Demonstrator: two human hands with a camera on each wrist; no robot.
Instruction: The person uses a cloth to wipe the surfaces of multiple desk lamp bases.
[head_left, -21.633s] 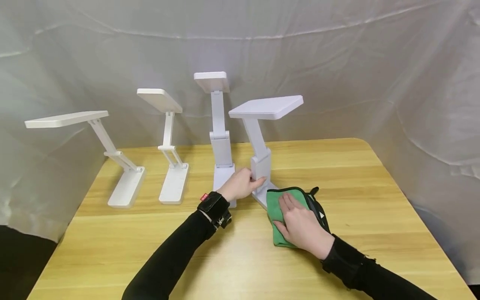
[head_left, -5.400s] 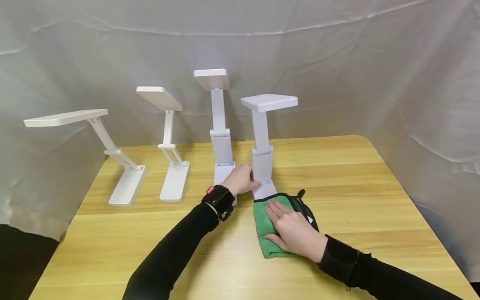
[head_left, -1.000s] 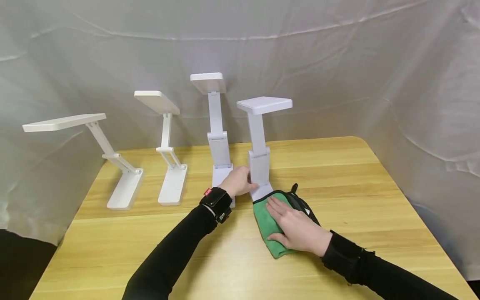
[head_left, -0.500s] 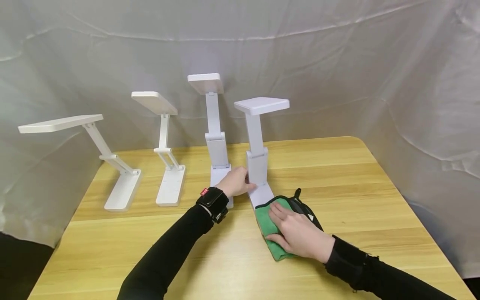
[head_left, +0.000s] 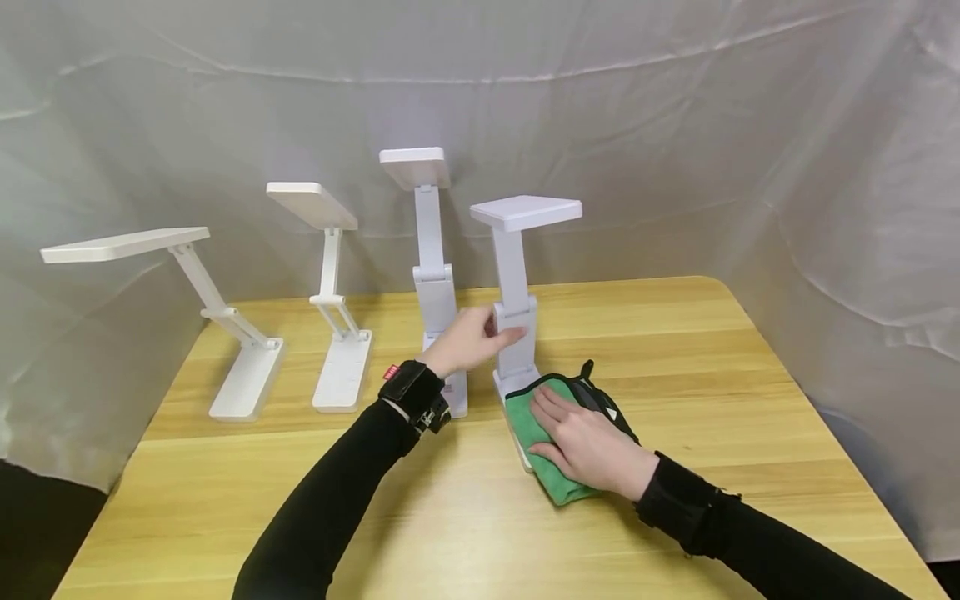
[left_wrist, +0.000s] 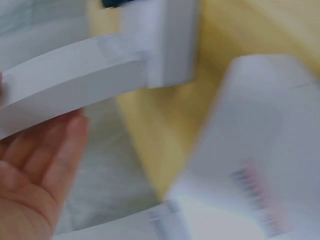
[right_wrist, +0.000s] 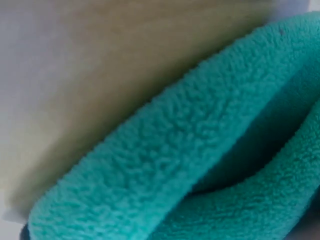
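Observation:
At the right end of a row of white desk lamps, my left hand holds the lower arm of one desk lamp, thumb in front and fingers behind. The left wrist view shows the fingers of the left hand along the underside of that lamp's arm. My right hand lies flat on a folded green cloth with black edging and a loop, pressing it over the lamp's base. Much of the base is hidden under the cloth. Close up, the right wrist view shows the fuzzy cloth.
Three more white desk lamps stand to the left: one right beside my left hand, one further left, one at the far left. All are on a wooden table, with a grey sheet hanging behind.
My left hand has risen from near the lamp's base hinge to its lower arm. The right hand and cloth have shifted slightly up and left over the base. Earlier, the lamp was turned more sideways.

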